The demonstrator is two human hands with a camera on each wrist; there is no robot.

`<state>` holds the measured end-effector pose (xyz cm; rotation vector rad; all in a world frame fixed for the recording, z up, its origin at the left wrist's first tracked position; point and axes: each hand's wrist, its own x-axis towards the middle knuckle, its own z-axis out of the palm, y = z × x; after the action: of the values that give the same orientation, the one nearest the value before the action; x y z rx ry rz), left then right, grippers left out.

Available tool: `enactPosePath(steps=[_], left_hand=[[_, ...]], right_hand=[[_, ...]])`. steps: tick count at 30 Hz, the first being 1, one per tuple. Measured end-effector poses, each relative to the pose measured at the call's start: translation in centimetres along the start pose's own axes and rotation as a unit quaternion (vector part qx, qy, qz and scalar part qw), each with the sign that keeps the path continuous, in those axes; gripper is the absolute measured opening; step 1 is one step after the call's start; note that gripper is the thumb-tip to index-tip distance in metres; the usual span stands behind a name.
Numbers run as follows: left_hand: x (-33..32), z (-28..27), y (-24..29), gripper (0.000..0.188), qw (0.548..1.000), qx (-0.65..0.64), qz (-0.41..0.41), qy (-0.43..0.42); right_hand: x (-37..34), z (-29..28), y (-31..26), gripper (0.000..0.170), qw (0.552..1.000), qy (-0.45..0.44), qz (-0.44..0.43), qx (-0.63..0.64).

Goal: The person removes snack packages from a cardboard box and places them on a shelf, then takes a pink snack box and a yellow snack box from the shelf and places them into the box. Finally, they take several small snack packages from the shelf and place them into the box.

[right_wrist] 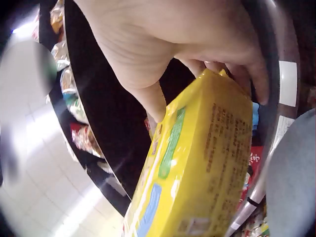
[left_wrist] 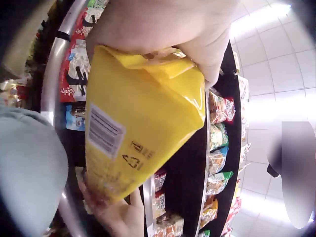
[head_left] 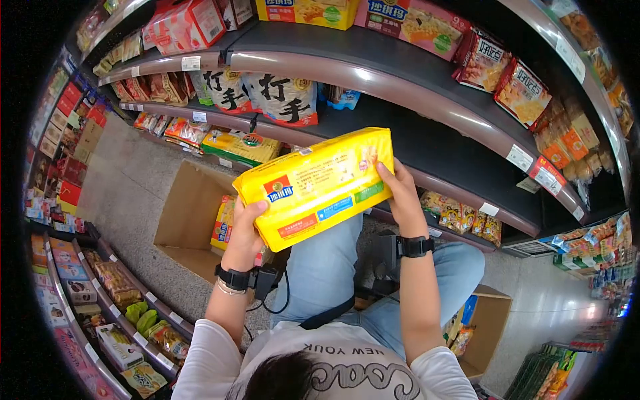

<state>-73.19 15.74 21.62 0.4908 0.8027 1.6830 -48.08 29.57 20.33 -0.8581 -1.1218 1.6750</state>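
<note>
Yellow, glossy plastic-wrapped block pack [head_left: 317, 187], held up near the middle of the frame, above the person's knees and in front of the shelving; tilted, its right end higher than its left. Printed face toward the head camera: red logo patch at the left end, dark lines of text, then red, blue and green strips along the near edge.

Left hand [head_left: 245, 223] grips the left end, thumb on the printed face; other fingers mostly out of sight under the pack in the head view. Left wrist view: that end of the wrapper is creased beside the hand, with a barcode label [left_wrist: 106, 129] on the yellow end face. Right hand [head_left: 399, 193] grips the right end, thumb on the printed face; right wrist view has thumb on one side, fingers bent over the other, pack between. Black strap with a dark device on each wrist.

Open brown cardboard box [head_left: 190, 200] on the grey floor, left of centre, just beside the legs; a yellow and red packet [head_left: 223, 223] inside. Second open cardboard box [head_left: 492, 327], lower right, colourful packets in it.

Dark shelves with brown-grey rims across the upper frame. Large silver-grey bags with bold black characters [head_left: 283, 97], upper centre-left. Green and yellow flat pack [head_left: 241, 146] on the low shelf below them. Pink carton [head_left: 413, 25] at the top; red snack packets [head_left: 483, 60], upper right.
</note>
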Motion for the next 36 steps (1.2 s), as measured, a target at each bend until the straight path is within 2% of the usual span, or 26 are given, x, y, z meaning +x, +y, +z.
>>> enactPosePath(steps=[3,6,13,19,22,23,26,29,32,33,36], left_hand=[[0.4,0.1,-0.1,0.047,0.999,0.027,-0.024,-0.007],[1.2,0.0,-0.2,0.041,0.996,0.069,-0.044,0.028],[1.2,-1.4,-1.3,0.037,0.993,0.1,-0.043,0.041],[0.3,-1.9,0.4,0.036,0.995,0.073,-0.019,0.058],[-0.5,-3.3,2.3,0.035,0.996,0.04,0.002,0.076],[-0.8,-4.2,3.1,0.037,0.996,0.039,0.004,0.082],[-1.8,-6.4,5.4,0.038,0.995,0.038,0.022,0.094],[-3.4,-10.3,8.5,0.034,0.991,0.052,0.037,0.114],[-3.5,-14.2,10.6,0.033,0.981,0.093,0.054,0.163],[-3.3,-15.6,10.8,0.031,0.974,0.104,0.067,0.189],[-3.9,-17.2,11.5,0.031,0.958,0.108,0.027,0.266]], right_hand=[[-0.7,-0.9,-0.2,0.045,0.999,0.014,0.031,0.006],[-1.6,-0.8,0.5,0.046,0.999,0.047,-0.018,0.007],[-4.3,-0.3,1.6,0.046,0.996,0.091,-0.019,-0.006],[-4.4,0.9,0.0,0.05,0.999,0.027,-0.009,-0.033],[-4.2,2.7,-0.5,0.058,0.995,-0.068,-0.025,-0.068],[-4.0,3.7,-0.7,0.066,0.993,-0.093,-0.01,-0.068],[-2.9,6.3,-0.5,0.069,0.979,-0.185,0.0,-0.082],[-1.6,11.5,0.9,0.07,0.947,-0.284,0.061,-0.136],[-1.0,16.6,2.4,0.069,0.95,-0.297,0.067,-0.067],[-0.6,18.1,3.8,0.068,0.957,-0.28,0.042,-0.066],[0.2,22.1,6.7,0.064,0.94,-0.257,-0.104,-0.2]])
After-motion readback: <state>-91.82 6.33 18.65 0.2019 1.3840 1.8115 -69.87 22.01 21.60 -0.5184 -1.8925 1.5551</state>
